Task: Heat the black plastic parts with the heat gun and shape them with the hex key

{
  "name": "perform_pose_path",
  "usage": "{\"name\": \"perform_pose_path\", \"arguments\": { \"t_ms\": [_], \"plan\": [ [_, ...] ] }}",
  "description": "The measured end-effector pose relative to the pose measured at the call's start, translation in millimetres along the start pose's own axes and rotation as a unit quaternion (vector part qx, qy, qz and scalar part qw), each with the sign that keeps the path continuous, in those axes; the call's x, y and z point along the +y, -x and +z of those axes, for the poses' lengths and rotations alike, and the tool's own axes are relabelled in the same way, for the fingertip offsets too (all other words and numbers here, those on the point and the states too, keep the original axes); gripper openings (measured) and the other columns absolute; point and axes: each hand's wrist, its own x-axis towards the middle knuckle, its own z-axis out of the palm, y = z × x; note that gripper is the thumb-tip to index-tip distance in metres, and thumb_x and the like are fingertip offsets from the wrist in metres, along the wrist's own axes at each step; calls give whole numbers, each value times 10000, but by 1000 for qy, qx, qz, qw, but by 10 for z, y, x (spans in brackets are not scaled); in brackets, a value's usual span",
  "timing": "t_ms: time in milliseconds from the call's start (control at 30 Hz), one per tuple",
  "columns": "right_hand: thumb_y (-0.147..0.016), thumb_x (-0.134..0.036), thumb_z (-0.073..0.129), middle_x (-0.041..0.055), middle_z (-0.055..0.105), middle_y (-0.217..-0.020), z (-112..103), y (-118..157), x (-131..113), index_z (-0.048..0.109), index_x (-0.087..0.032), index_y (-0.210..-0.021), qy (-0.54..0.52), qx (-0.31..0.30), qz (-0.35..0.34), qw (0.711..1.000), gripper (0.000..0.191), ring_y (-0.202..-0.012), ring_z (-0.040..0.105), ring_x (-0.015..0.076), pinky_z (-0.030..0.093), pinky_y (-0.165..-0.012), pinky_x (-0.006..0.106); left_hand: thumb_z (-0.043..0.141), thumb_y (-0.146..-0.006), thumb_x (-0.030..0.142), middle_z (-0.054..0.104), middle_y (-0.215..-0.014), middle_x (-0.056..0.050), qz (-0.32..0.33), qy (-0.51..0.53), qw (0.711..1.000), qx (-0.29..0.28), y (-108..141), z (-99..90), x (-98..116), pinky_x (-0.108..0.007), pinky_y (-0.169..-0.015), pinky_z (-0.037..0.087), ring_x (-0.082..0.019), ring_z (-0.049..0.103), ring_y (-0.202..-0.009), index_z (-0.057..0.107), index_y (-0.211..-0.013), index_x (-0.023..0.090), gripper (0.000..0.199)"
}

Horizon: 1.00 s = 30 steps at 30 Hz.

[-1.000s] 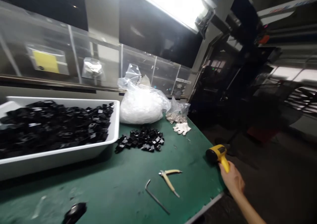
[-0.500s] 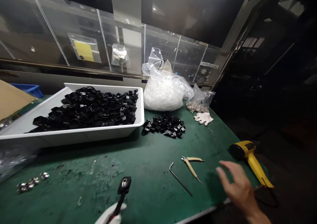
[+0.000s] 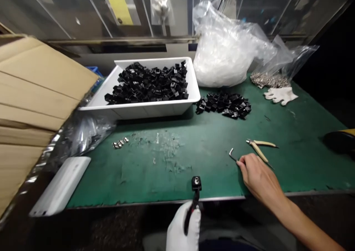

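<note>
My left hand (image 3: 184, 227) wears a white glove and stands at the front edge of the green bench mat (image 3: 166, 177). It grips a thin black stem topped by a square black piece (image 3: 196, 183) with a metal centre. My right hand (image 3: 257, 177) is bare, and its fingertips close on an L-shaped hex key (image 3: 232, 154), whose long arm is hidden under the hand. Steel-jawed pliers with yellow handles (image 3: 259, 149) lie just beyond those fingers. A yellow and black heat gun (image 3: 341, 140) sits at the right edge, out of my hand's reach.
A white tray (image 3: 138, 110) heaped with black parts stands at the back, with a loose pile of black parts (image 3: 224, 106) beside it. Behind are plastic bags (image 3: 227, 47), metal bits (image 3: 270, 80) and a white glove (image 3: 280, 95). A cardboard box (image 3: 30, 88) rises at the left.
The view has swung left and down. My right hand has let go of the heat gun and moved onto the hex key. My gloved left hand has risen further into view.
</note>
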Motion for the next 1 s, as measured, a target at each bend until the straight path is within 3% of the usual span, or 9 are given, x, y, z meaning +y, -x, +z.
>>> {"name": "perform_pose_path", "arguments": {
  "t_ms": [133, 300, 400, 533, 633, 767, 1000],
  "plan": [
    [-1044, -359, 380, 92, 624, -884, -94, 14, -24, 525, -216, -955, 5, -17, 26, 1000, 222, -841, 632, 291, 445, -747, 392, 560, -905, 547, 770, -1064, -118, 6, -15, 1000, 0, -17, 24, -80, -386, -906, 578, -281, 724, -995, 741, -1076, 200, 427],
    [-1053, -372, 364, 53, 667, -794, -211, -11, -71, 530, -213, -1033, -24, -40, 78, 996, 231, -681, 663, 253, 432, -615, 337, 558, -921, 487, 773, -972, -94, 14, -42, 999, -14, -35, 55, -132, -353, -816, 582, -255, 728, -891, 734, -979, 203, 340],
    [-1068, -422, 348, 15, 656, -754, -299, 20, -223, 564, -216, -1105, -88, -58, 107, 989, 300, -638, 644, 198, 442, -595, 294, 546, -938, 448, 751, -889, -74, 47, -64, 997, -17, -43, 59, -169, -330, -762, 561, -230, 705, -807, 710, -914, 208, 292],
    [-1068, -447, 383, -24, 529, -684, -451, 151, -590, 613, -214, -1220, -290, -137, 133, 938, 362, -588, 502, 145, 399, -552, 257, 551, -946, 413, 729, -872, -62, 80, -91, 992, -26, -45, 56, -233, -315, -741, 541, -217, 686, -784, 690, -925, 214, 244],
    [-1074, -414, 397, -31, 486, -684, -549, 245, -827, 627, -212, -1190, -362, -212, 118, 900, 327, -587, 433, 130, 350, -535, 252, 566, -944, 409, 720, -886, -60, 90, -104, 990, -24, -39, 57, -263, -318, -765, 531, -217, 681, -802, 684, -952, 214, 228],
    [-1078, -383, 398, -24, 530, -715, -591, 272, -946, 615, -226, -1085, -373, -255, 112, 885, 268, -586, 423, 124, 299, -511, 255, 581, -943, 402, 705, -875, -48, 105, -124, 986, -24, -41, 57, -277, -315, -772, 513, -211, 671, -798, 670, -940, 220, 202],
    [-1080, -347, 402, -38, 524, -682, -571, 221, -946, 611, -247, -1008, -349, -264, 84, 895, 243, -580, 453, 137, 324, -568, 276, 583, -949, 392, 686, -835, -34, 136, -157, 978, -23, -59, 49, -308, -316, -757, 488, -201, 654, -771, 652, -904, 224, 187]
  ]
}}
